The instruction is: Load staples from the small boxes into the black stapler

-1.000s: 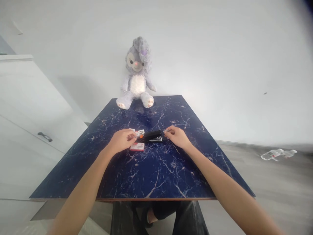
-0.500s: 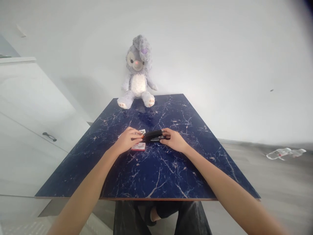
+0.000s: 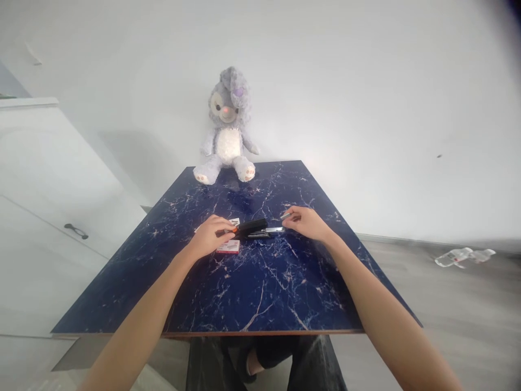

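A black stapler [image 3: 251, 225] lies on the table with its top raised and a silver metal tray [image 3: 273, 230] sticking out to the right. My left hand [image 3: 214, 234] is closed on the stapler's left end, beside an orange part. Off the stapler's right end, my right hand [image 3: 303, 221] pinches a small grey strip [image 3: 285, 216] that looks like a row of staples. A red and white box [image 3: 228, 247] lies just below my left hand. Behind that hand a white printed item [image 3: 235, 221] is partly covered.
The blue marbled table [image 3: 260, 293] has its front edge by my legs. A plush toy [image 3: 228, 133] sits at the back against the wall. White cabinets [image 3: 52, 217] stand left; a clear plastic item [image 3: 464, 257] lies on the floor at right.
My right hand has moved right, away from the stapler, with the small strip in its fingers. The metal tray now shows further out. My left hand stays at the stapler's left end.
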The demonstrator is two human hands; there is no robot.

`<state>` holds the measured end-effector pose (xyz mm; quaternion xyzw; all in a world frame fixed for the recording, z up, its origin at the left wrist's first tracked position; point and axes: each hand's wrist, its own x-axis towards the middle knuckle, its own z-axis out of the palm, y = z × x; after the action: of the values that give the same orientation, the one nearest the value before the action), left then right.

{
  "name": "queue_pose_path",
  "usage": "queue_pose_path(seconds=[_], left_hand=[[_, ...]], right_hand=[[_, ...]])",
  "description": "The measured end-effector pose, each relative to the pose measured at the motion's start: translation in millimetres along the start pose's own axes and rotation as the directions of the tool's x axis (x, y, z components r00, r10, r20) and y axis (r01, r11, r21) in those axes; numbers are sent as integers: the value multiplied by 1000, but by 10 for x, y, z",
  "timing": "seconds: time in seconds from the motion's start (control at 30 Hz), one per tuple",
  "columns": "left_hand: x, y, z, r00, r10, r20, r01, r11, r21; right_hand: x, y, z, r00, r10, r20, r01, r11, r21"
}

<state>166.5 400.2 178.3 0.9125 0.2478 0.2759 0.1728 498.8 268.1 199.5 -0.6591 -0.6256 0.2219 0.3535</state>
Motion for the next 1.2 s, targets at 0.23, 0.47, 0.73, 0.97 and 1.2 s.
queue_pose_path(seconds=[0.23,0.47,0.73,0.97,1.2], left_hand=[[-8,45,13,1000,-6,-13,6,1000,10],[-1,77,3,1000,-9,-11,9,1000,12],[-8,74,6,1000,-23,-1,23,1000,6],[-4,55,16,1000,-20,-1,20,1000,9],[-6,74,3,999,-34,8,34,999,2]], right_hand=[[29,21,64,978,18,-207,-12,1000,29],[14,-16,131,996,56,-63,-41,977,210],[-16,-92,236,990,-128,-65,129,992,15],[11,-31,338,989,-147,22,148,983,-104],[5,-25,251,981,-171,96,187,964,-191]])
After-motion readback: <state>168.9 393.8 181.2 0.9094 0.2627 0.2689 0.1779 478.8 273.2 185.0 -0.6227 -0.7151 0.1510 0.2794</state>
